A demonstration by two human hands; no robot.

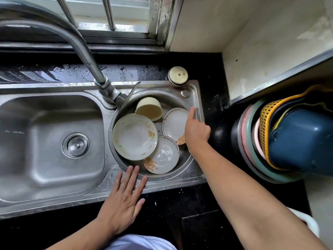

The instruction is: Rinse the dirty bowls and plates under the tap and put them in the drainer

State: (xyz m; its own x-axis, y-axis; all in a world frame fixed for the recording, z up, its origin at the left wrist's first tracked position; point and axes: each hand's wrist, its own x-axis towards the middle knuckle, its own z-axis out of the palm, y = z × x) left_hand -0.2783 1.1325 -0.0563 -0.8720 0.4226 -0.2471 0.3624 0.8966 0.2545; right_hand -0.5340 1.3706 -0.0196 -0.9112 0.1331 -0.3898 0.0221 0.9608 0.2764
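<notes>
Nothing held: your left hand (124, 199) lies flat and open on the sink rim (100, 195).
Your right hand (196, 130), fingers curled and grasping nothing, points beside the far plate (173, 123) in the drainer (187, 164).

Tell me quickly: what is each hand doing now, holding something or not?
Left hand: open, flat on the sink edge, holding nothing.
Right hand: holding nothing, finger on the far plate.
</notes>
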